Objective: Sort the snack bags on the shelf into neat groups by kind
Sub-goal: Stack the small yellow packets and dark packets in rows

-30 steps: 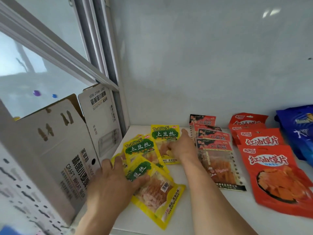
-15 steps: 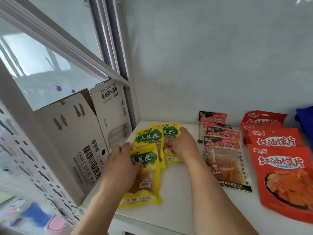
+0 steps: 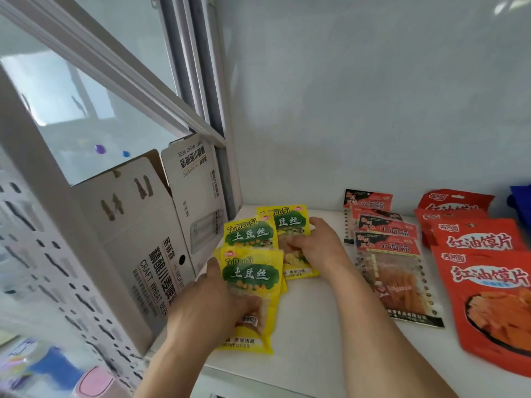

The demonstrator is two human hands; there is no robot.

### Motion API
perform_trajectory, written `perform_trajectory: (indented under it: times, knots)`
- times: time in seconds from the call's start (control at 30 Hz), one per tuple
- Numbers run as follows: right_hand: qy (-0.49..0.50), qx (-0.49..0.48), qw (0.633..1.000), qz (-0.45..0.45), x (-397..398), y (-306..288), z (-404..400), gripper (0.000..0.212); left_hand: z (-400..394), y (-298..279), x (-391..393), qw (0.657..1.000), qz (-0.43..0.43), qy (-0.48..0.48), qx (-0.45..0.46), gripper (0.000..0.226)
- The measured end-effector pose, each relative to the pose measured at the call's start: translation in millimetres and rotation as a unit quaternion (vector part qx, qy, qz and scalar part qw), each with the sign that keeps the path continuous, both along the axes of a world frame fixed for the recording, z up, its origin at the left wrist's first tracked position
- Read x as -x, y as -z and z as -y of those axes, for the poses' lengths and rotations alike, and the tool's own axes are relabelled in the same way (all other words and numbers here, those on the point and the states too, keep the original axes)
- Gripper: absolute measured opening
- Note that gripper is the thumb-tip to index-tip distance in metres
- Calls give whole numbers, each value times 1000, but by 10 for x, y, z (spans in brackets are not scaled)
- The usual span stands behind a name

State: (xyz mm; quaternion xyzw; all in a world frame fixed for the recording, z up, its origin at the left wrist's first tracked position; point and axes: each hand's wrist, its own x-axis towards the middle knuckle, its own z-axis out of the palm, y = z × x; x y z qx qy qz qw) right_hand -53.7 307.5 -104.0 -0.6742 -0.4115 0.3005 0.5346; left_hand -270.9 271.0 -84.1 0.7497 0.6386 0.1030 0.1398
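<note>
Under the left hand [image 3: 205, 308] fingers, clamped, the front yellow bag [image 3: 253, 285] is lying; right hand [image 3: 319, 245] fingers are pressing flat, together, on the rear yellow bag [image 3: 287, 222].

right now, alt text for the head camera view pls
Both hands press on overlapping yellow snack bags at a white shelf's left end: left hand on the nearest, right hand on the farthest. Rows of dark-red bags and orange-red bags lie to the right.
</note>
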Motion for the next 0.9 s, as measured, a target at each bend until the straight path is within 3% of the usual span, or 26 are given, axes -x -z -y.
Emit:
perform_trajectory:
  times: [0.27, 0.33, 0.47, 0.6, 0.7, 0.9]
  knots:
    - [62, -20, 998, -11, -93, -16, 29, 12, -107, -66, 77, 978, 202, 45, -2, 87]
    - [88, -20, 996, -1, -151, -11, 15, 8, -156, -158, 58, 962, 269, 45, 6, 73]
    - [138, -30, 990, 6, -234, -31, -49, 9, -322, -315, -64, 914, 402, 47, 26, 38]
    - [183, -42, 982, -1, -294, -120, -211, 10, -614, -375, -331, 848, 522, 57, 77, 30]
    - [198, -4, 980, 28, -327, -153, -385, 7, -847, -327, -483, 824, 559, 28, 89, 28]
    - [219, 75, 967, 104, -346, -70, -519, 7, -1042, -203, -493, 819, 568, 18, 73, 30]
